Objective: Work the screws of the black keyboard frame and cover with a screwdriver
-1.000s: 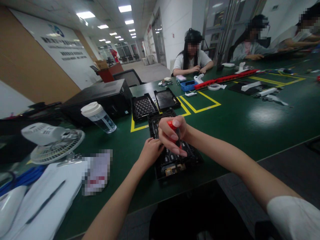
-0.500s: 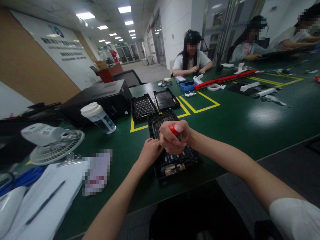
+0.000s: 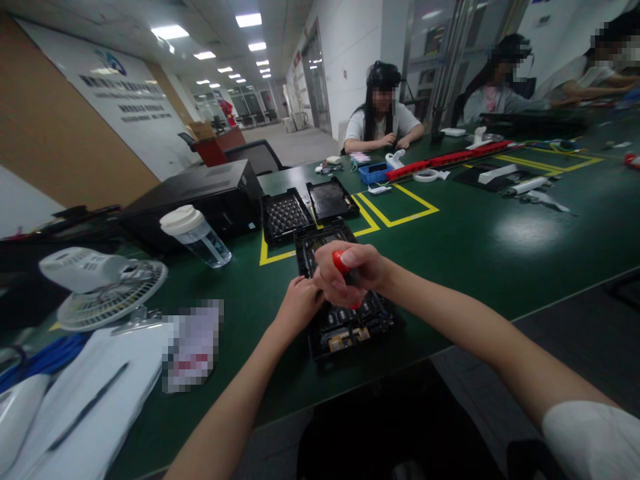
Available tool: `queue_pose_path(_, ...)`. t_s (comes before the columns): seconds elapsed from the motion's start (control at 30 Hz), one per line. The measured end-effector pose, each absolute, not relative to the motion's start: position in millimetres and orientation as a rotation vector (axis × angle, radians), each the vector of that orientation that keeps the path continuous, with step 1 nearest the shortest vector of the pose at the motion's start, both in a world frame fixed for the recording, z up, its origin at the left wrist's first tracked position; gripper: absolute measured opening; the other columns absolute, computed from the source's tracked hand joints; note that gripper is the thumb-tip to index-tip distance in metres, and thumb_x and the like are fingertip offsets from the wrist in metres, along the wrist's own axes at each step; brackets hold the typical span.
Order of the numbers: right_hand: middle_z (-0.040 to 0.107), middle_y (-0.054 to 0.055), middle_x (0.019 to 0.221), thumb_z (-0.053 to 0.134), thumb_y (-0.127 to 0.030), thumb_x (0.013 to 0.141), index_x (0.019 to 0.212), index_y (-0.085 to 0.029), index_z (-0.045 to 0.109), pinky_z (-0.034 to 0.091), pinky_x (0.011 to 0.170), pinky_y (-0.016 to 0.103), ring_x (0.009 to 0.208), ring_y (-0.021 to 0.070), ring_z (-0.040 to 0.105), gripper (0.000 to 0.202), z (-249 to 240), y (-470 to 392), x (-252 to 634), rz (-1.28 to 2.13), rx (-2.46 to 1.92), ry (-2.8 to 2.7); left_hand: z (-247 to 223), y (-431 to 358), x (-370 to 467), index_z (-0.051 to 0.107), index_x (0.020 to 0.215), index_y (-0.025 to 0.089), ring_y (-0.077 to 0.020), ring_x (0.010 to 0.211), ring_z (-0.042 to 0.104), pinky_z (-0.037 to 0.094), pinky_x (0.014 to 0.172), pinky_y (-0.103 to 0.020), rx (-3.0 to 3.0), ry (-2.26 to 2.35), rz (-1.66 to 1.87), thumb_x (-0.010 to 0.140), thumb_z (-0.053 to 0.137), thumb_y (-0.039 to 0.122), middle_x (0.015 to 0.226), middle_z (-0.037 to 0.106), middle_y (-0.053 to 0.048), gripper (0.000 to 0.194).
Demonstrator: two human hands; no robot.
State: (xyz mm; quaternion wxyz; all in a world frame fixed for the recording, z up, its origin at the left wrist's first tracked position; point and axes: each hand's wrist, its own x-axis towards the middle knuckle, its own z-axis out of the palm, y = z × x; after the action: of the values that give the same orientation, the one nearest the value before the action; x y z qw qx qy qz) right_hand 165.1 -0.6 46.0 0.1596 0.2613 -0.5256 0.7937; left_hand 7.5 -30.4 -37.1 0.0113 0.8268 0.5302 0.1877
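Note:
My right hand (image 3: 353, 273) is wrapped round the red and dark handle of a screwdriver (image 3: 341, 262), held over the middle of a black case (image 3: 316, 350). The tool's tip is hidden beneath that hand. Dark parts show inside the case, with gold-coloured pieces (image 3: 343, 342) at its near end. Against the case's left side is my left hand (image 3: 299, 303), its fingers bent inward close to the right hand. What those fingertips pinch, if anything, is covered.
Two black trays (image 3: 286, 217) lie beyond the case. A cup (image 3: 197, 235), a white fan (image 3: 110, 287) and a clipboard with papers (image 3: 85, 400) are on the left. Farther off are a blue box (image 3: 375, 173) and a red strip (image 3: 450, 159). A co-worker (image 3: 383, 123) sits across the table.
My right hand has turned slightly with the screwdriver, and the red handle end has shifted a little left. My left hand stays in place at the case.

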Motion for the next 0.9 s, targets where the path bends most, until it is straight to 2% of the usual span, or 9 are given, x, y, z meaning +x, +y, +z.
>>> queue_pose_path(0.3,0.052,-0.004,0.056,0.046,-0.033,0.087,0.076,-0.013,0.053,0.033,0.03,0.013,0.033,0.0036,0.041,0.024,46.8,-6.1,169.8,2.053,0.463,-1.518,-38.4,-28.0,6.8,0.064,0.088,0.021,-0.0196,0.094,0.06,0.039,0.096,-0.038,2.591,1.665,0.517,0.084,0.052,0.024,0.083,0.068,-0.003,0.013)
queue_pose_path(0.43,0.051,-0.004,0.054,0.044,-0.029,0.088,0.075,-0.013,0.053,0.032,0.029,0.013,0.033,0.0036,0.04,0.022,48.0,-11.0,171.1,1.972,0.331,-1.505,-44.7,-23.7,4.7,0.064,0.09,0.021,-0.0201,0.09,0.061,0.039,0.096,-0.04,2.631,1.645,0.506,0.085,0.052,0.025,0.082,0.067,-0.003,0.013)
queue_pose_path(0.6,0.05,-0.006,0.052,0.048,-0.031,0.087,0.073,-0.015,0.052,0.033,0.03,0.012,0.034,0.003,0.041,0.022,50.4,-18.5,173.8,1.87,0.168,-1.499,-48.8,-21.7,3.3,0.064,0.091,0.019,-0.0211,0.085,0.062,0.041,0.093,-0.041,2.66,1.616,0.502,0.085,0.051,0.023,0.083,0.068,-0.005,0.015)
queue_pose_path(0.9,0.049,-0.006,0.053,0.051,-0.027,0.087,0.073,-0.015,0.053,0.031,0.031,0.011,0.034,0.0017,0.04,0.019,56.0,-38.2,176.5,1.697,-0.006,-1.495,-47.7,-23.0,5.1,0.064,0.089,0.019,-0.022,0.094,0.06,0.039,0.095,-0.042,2.612,1.635,0.567,0.083,0.053,0.022,0.085,0.067,-0.005,0.013)
